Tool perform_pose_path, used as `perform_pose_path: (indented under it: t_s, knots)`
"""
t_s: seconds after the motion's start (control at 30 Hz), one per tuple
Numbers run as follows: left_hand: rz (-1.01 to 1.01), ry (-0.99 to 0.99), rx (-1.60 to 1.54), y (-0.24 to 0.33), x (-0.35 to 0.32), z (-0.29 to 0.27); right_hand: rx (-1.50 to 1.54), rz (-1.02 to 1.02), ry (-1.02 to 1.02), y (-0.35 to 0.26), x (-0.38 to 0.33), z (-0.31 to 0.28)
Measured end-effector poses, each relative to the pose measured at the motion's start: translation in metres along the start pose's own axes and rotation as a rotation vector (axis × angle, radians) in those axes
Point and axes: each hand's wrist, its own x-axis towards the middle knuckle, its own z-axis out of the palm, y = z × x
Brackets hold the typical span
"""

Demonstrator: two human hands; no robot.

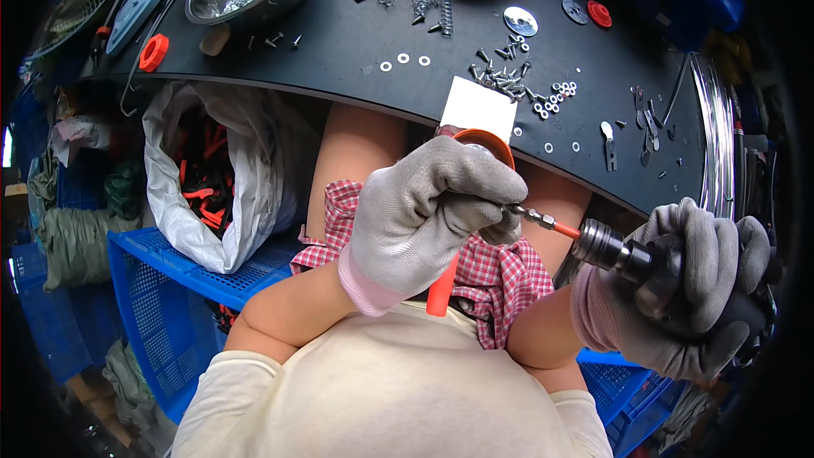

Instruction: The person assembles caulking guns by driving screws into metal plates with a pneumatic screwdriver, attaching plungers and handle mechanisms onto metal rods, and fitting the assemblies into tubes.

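Note:
My left hand [432,212], in a grey glove with a pink cuff, is closed above my lap. An orange curved part [489,141] shows beyond its knuckles, and an orange-red handle-like end [441,290] sticks out below; the hand hides how they join. Thumb and forefinger pinch at the tip of a driver bit [543,219]; a small dark piece there is too hidden to name. My gloved right hand [691,288] is wrapped around a black power screwdriver [615,252], its bit pointing left at those fingertips.
On the dark table [339,42] lie loose screws [502,80], small nuts [555,100], washers [403,58], springs [445,15] and discs [520,21]. A metal bowl [203,7] stands far left. A white card [462,102] overhangs the near edge. A white sack [165,178] rests on a blue crate [140,288].

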Motion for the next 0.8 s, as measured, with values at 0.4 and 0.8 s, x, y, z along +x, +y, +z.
perform_pose_path:
  t_s: [0.4,0.8]
  knots:
    - [0.294,-0.055,0.364,-0.012,-0.010,-0.003,0.144,0.164,-0.015,-0.005,-0.002,-0.008]
    - [0.102,-0.251,1.689,0.007,-0.006,-0.006,-0.072,-0.155,0.270,-0.010,0.020,-0.035]
